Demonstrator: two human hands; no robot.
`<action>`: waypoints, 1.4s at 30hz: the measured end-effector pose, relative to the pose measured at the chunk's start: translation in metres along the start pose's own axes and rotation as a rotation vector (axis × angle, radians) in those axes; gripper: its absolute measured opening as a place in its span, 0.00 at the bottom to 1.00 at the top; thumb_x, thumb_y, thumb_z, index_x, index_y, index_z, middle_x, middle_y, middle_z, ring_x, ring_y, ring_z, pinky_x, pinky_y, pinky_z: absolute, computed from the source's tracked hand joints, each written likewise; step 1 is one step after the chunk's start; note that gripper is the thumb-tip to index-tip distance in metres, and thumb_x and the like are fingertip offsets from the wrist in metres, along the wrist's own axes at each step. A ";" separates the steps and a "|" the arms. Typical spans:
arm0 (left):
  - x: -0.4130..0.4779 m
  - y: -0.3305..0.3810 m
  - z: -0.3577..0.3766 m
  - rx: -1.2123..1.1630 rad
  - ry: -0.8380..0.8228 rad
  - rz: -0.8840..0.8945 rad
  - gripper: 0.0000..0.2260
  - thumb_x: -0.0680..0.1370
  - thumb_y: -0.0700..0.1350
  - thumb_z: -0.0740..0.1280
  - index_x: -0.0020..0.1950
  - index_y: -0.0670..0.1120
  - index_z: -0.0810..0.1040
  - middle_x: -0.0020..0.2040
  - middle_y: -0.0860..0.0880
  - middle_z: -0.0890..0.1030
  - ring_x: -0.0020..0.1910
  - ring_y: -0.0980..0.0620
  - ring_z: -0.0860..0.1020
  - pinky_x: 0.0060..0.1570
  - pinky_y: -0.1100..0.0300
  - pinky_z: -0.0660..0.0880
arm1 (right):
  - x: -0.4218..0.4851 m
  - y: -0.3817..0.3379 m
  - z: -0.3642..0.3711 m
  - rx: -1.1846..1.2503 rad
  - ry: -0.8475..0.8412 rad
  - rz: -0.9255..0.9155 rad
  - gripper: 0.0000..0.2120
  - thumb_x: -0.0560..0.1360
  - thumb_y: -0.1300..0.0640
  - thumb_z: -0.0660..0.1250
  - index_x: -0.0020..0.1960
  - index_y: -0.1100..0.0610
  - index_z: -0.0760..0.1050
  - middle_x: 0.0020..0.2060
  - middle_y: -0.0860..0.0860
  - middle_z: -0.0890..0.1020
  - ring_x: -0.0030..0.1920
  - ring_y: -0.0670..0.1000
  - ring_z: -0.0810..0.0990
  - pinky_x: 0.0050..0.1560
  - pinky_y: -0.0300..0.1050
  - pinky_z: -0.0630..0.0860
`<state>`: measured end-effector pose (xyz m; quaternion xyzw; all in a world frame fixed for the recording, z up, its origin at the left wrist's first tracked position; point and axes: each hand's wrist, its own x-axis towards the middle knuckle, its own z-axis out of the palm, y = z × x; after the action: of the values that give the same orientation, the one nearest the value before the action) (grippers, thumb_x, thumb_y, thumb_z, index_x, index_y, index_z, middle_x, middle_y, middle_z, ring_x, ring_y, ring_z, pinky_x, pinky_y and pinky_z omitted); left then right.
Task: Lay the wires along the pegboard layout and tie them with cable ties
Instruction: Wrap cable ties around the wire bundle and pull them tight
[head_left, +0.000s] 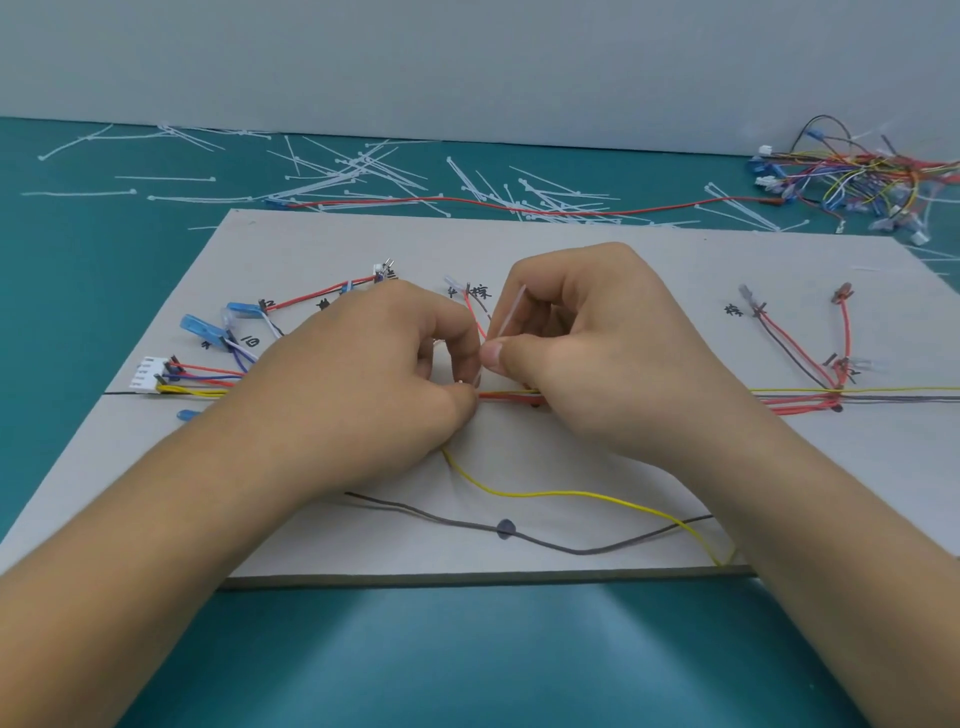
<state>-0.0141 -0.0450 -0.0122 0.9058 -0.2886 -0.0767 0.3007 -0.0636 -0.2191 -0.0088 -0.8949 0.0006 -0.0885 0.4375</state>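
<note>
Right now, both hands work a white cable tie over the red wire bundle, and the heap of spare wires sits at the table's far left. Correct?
No. The head view shows the heap of spare wires at the table's far right. Otherwise yes: the left hand and right hand work the white cable tie over the red wire bundle.

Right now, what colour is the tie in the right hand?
White, slightly see-through. The head view shows the tie pinched in the right hand.
</note>
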 end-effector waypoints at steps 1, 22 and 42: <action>0.000 0.000 0.000 0.002 -0.004 0.001 0.05 0.73 0.48 0.72 0.42 0.59 0.80 0.27 0.59 0.74 0.29 0.58 0.71 0.35 0.58 0.68 | 0.000 -0.001 0.000 0.002 -0.003 0.003 0.06 0.70 0.64 0.74 0.36 0.59 0.81 0.28 0.53 0.79 0.28 0.45 0.72 0.32 0.52 0.77; -0.009 0.004 -0.005 0.079 0.086 0.054 0.05 0.72 0.49 0.71 0.36 0.55 0.81 0.33 0.60 0.77 0.35 0.61 0.74 0.32 0.60 0.65 | -0.008 0.000 -0.037 -0.420 -0.211 0.032 0.07 0.72 0.56 0.73 0.36 0.49 0.82 0.26 0.30 0.76 0.31 0.33 0.76 0.28 0.25 0.67; -0.005 0.003 -0.002 0.129 0.072 0.064 0.10 0.74 0.40 0.75 0.36 0.52 0.81 0.30 0.57 0.79 0.42 0.62 0.77 0.36 0.71 0.70 | -0.015 0.002 -0.023 -0.469 -0.166 -0.028 0.06 0.75 0.58 0.67 0.40 0.52 0.78 0.29 0.42 0.73 0.35 0.38 0.72 0.34 0.33 0.69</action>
<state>-0.0187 -0.0430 -0.0087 0.9157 -0.3107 -0.0157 0.2544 -0.0819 -0.2374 0.0012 -0.9760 -0.0272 -0.0183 0.2153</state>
